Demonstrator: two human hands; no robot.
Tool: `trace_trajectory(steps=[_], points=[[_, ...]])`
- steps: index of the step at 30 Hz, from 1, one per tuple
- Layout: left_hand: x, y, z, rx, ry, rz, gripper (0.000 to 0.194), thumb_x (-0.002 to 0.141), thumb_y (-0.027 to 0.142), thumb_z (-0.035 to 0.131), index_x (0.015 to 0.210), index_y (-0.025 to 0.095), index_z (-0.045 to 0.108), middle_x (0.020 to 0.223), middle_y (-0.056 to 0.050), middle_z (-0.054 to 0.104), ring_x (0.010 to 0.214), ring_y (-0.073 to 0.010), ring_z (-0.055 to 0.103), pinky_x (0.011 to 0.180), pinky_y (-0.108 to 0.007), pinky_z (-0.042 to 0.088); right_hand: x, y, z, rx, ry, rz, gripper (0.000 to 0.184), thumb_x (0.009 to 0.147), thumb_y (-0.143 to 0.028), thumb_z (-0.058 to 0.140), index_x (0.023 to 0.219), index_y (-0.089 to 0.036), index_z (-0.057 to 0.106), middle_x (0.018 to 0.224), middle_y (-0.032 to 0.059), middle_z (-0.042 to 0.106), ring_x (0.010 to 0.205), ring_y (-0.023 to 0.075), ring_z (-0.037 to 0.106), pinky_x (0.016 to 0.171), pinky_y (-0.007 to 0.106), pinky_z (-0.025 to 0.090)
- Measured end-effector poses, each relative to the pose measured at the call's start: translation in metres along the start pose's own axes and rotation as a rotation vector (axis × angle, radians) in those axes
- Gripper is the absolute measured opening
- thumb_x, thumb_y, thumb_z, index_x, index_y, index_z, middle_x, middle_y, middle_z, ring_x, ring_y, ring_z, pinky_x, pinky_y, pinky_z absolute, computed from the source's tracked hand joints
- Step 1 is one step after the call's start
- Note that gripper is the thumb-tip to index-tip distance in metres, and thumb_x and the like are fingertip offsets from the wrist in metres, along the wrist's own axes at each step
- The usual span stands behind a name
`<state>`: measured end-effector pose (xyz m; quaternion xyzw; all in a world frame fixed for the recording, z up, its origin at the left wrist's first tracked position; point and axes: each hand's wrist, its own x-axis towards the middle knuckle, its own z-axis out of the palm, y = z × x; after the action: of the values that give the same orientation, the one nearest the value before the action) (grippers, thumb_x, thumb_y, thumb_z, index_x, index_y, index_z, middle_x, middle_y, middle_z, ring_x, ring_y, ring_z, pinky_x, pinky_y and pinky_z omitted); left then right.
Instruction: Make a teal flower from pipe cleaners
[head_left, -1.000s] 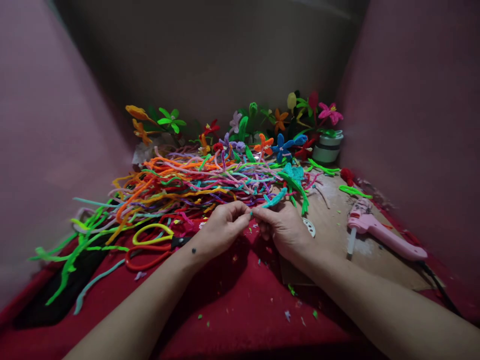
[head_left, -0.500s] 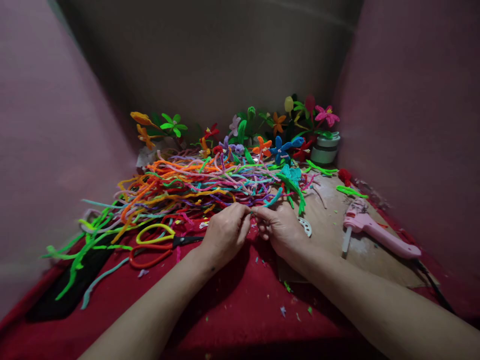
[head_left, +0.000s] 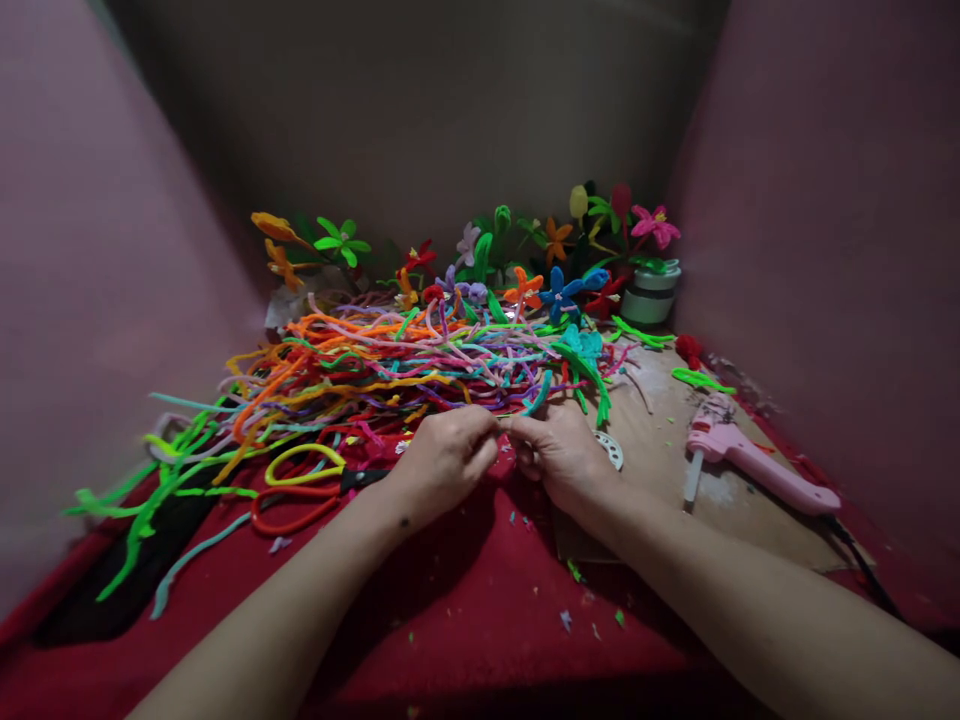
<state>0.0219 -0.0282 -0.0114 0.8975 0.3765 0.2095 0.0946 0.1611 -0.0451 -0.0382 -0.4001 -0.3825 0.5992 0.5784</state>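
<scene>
My left hand [head_left: 454, 452] and my right hand [head_left: 559, 452] are close together, both closed in a pinch. A thin, wire-like strand stretches between their fingertips. It appears to run into a short turquoise pipe cleaner [head_left: 538, 394] that sticks up behind my right fingers; the fingers hide most of the join. Just past both hands lies a large tangled pile of pipe cleaners [head_left: 390, 350] in many colours. Scissors [head_left: 304, 490] with one yellow and one red handle rest left of my left hand, the blades partly behind my wrist.
Pipe-cleaner flowers [head_left: 559, 295] line the back. On the right, a pink glue gun [head_left: 757, 465] lies on a cardboard sheet [head_left: 652, 520], its cord trailing off. A pale round container [head_left: 651, 293] stands behind. Coloured scraps dot the red cloth [head_left: 465, 610]. Walls close in both sides.
The turquoise pipe cleaner has shifted slightly left and stands more upright. My left hand has moved a little left, and more of the thin strand shows. The view has shifted slightly.
</scene>
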Motion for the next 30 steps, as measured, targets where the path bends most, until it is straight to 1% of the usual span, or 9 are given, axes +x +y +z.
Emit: trace_trajectory(steps=[3,5,7,12,18,20,26,28,30], points=[[0.002,-0.002,-0.01,-0.367,-0.149,-0.208,0.021,0.078,0.019,0.041,0.07,0.013,0.059,0.057,0.003,0.047,0.054,-0.0092,0.041,0.053,-0.021,0.032,0.0,0.002,0.0,-0.023,-0.028,0.04,0.021,0.062,-0.026,0.065,0.054,-0.017,0.047,0.038,-0.0085,0.038,0.029,0.0049,0.028,0.029,0.019,0.019],[0.003,-0.003,-0.016,-0.5,-0.225,-0.258,0.02,0.077,0.022,0.042,0.07,0.013,0.059,0.056,0.004,0.045,0.052,-0.0085,0.039,0.051,-0.02,0.03,0.0,0.003,0.0,-0.036,-0.034,0.073,0.023,0.063,-0.027,0.065,0.052,-0.017,0.047,0.038,-0.0076,0.039,0.03,0.0052,0.03,0.029,0.02,0.019],[0.002,-0.004,-0.019,-0.545,-0.244,-0.273,0.019,0.076,0.023,0.043,0.07,0.013,0.058,0.056,0.004,0.044,0.053,-0.0082,0.037,0.05,-0.02,0.03,0.0,0.003,0.0,-0.039,-0.043,0.085,0.025,0.063,-0.03,0.066,0.053,-0.017,0.048,0.038,-0.0071,0.041,0.03,0.0056,0.031,0.029,0.02,0.02],[0.0,-0.005,-0.019,-0.573,-0.224,-0.308,0.018,0.077,0.024,0.043,0.068,0.014,0.055,0.056,0.005,0.042,0.051,-0.0079,0.035,0.049,-0.02,0.029,-0.002,0.002,0.001,-0.064,-0.061,0.025,0.023,0.064,-0.032,0.068,0.059,-0.017,0.052,0.04,-0.0068,0.045,0.031,0.0064,0.036,0.032,0.021,0.025],[-0.001,0.001,-0.01,-0.617,-0.124,-0.364,0.014,0.074,0.021,0.044,0.065,0.015,0.053,0.053,0.006,0.04,0.049,-0.0072,0.033,0.047,-0.02,0.027,-0.008,-0.002,0.006,-0.173,0.034,-0.042,0.023,0.067,-0.031,0.065,0.058,-0.017,0.049,0.038,-0.0076,0.044,0.033,0.0057,0.036,0.034,0.02,0.023],[0.0,0.003,-0.006,-0.672,-0.107,-0.393,0.013,0.073,0.02,0.044,0.065,0.015,0.053,0.053,0.005,0.042,0.049,-0.0075,0.036,0.048,-0.02,0.029,-0.009,-0.002,0.007,-0.182,0.055,-0.058,0.022,0.068,-0.03,0.064,0.059,-0.017,0.048,0.039,-0.0077,0.044,0.034,0.0056,0.036,0.035,0.019,0.023],[0.001,0.001,-0.001,-0.962,-0.103,-0.489,0.009,0.067,0.019,0.047,0.063,0.015,0.053,0.05,0.004,0.047,0.046,-0.0087,0.043,0.05,-0.023,0.036,-0.007,0.005,0.003,-0.131,0.031,-0.044,0.022,0.068,-0.03,0.062,0.058,-0.017,0.048,0.04,-0.007,0.044,0.032,0.0061,0.036,0.033,0.02,0.025],[0.001,0.002,0.0,-0.995,-0.089,-0.499,0.007,0.066,0.019,0.048,0.062,0.015,0.052,0.05,0.004,0.047,0.046,-0.0085,0.043,0.05,-0.022,0.037,-0.006,0.006,0.002,-0.096,0.012,-0.032,0.022,0.067,-0.031,0.063,0.058,-0.017,0.049,0.04,-0.0067,0.044,0.032,0.0064,0.036,0.033,0.02,0.025],[0.001,0.004,0.0,-0.958,-0.077,-0.491,0.007,0.067,0.02,0.048,0.063,0.015,0.051,0.05,0.004,0.047,0.046,-0.0083,0.042,0.05,-0.022,0.037,-0.004,0.007,0.001,-0.053,-0.005,-0.014,0.021,0.066,-0.03,0.064,0.058,-0.017,0.049,0.04,-0.0063,0.045,0.031,0.0065,0.037,0.032,0.02,0.024]])
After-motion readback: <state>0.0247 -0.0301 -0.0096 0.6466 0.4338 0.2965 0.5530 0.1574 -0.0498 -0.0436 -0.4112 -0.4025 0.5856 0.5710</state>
